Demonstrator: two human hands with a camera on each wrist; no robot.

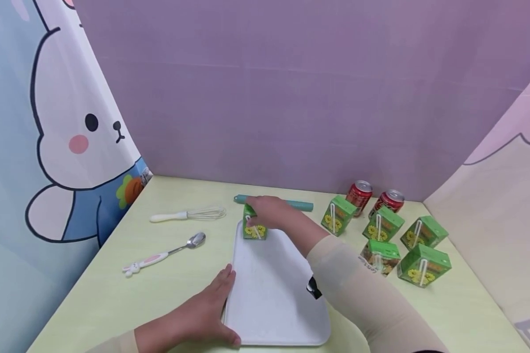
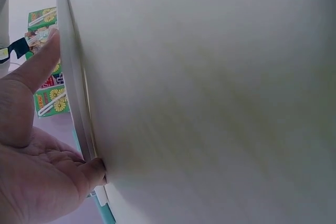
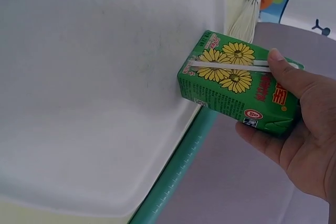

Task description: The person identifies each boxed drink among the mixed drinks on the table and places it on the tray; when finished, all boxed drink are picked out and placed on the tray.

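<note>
Carton, green cardboard with a yellow flower print, sat at the far-left corner of the white rectangular plastic tray, long axis roughly upright. Couldn't tell whether its base touched the tray. Right hand was nearer: it reached across from the tray's right side, thumb and fingers closed round the carton's upper end. Left hand touched the tray's near-left edge, fingers fairly straight, gripping nothing I could see.

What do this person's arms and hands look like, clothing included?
The left hand and right hand wear no gloves. The left sleeve and right sleeve are cream-coloured. A small black piece shows beside the right sleeve; I cannot tell what it is.
</note>
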